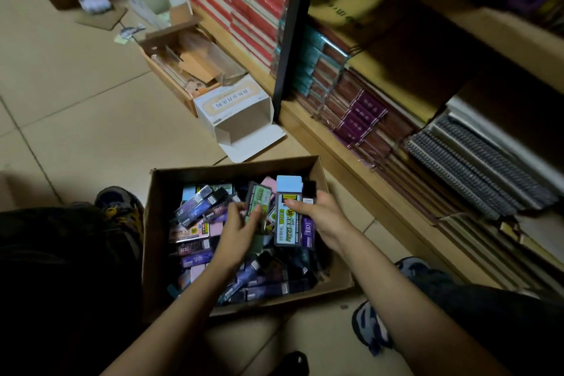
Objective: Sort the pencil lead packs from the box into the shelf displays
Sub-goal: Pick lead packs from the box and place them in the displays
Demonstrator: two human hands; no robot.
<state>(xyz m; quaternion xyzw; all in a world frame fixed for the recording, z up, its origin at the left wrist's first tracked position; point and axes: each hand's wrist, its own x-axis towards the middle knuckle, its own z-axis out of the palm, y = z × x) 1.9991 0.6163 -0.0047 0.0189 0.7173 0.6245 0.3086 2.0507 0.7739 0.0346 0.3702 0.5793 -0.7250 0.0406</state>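
Our left grip (241, 224) pinches a flat green pack (259, 197); right grip (322, 217) clasps a glossy blue-capped pack (287, 223) above the cardboard box (155, 238).

Blue-topped pack (287, 217) in right hand (322, 217): yellow-green label, large "200" readable, smaller print blurred. Purple pack (308, 230) just beside it, same hand: white letters, look like "dl". Green pack (259, 201) in left hand (241, 224): print roughly "200", unsure. White carton (232, 101) on floor (91, 101): framed line of characters, upside down, illegible. Purple spines (363, 113) on shelf (320, 143): pale characters, too blurred.
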